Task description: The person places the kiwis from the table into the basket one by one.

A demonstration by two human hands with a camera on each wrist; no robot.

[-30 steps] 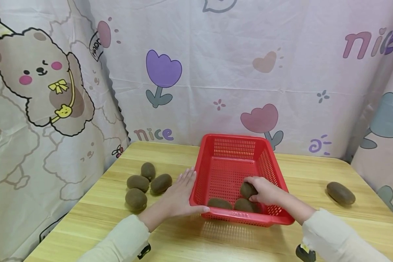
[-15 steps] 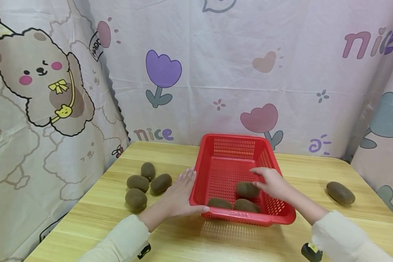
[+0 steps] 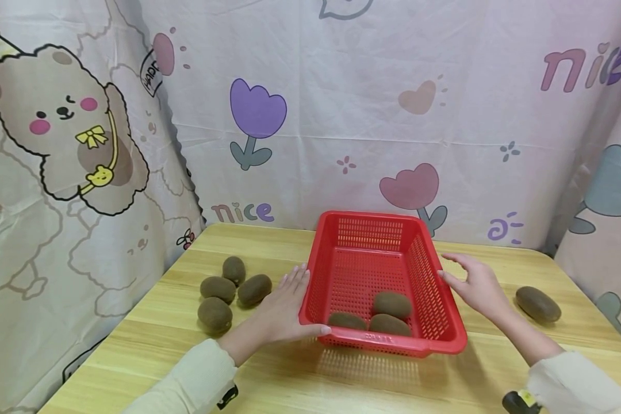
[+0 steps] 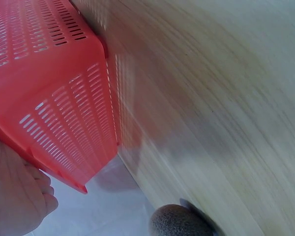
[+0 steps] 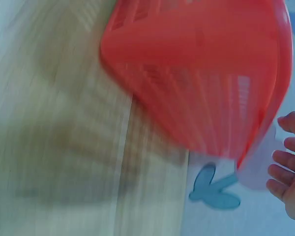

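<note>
A red plastic basket [image 3: 372, 270] with slotted walls stands in the middle of the table. Three brown kiwis lie at its near end: one kiwi [image 3: 391, 305] behind, another kiwi [image 3: 390, 325] in front, and a third kiwi [image 3: 347, 321] to the left. My left hand [image 3: 284, 307] rests against the basket's left rim, fingers straight and thumb over the near corner. Just outside the right rim hovers my right hand [image 3: 478, 284], holding nothing, its thumb and fingers spread apart. In the right wrist view, that hand [image 5: 291, 162] appears beside the basket's blurred wall [image 5: 187, 98].
Several kiwis sit in a group left of the basket, among them a front kiwi [image 3: 215, 315] and a right kiwi [image 3: 255, 290]. A lone kiwi [image 3: 538, 305] lies at the table's right side. A printed curtain [image 3: 341, 115] hangs behind the wooden table [image 3: 269, 379].
My right hand let go of a kiwi inside the basket, then rose and moved right, out past the right rim. The left hand has stayed at the left rim.
</note>
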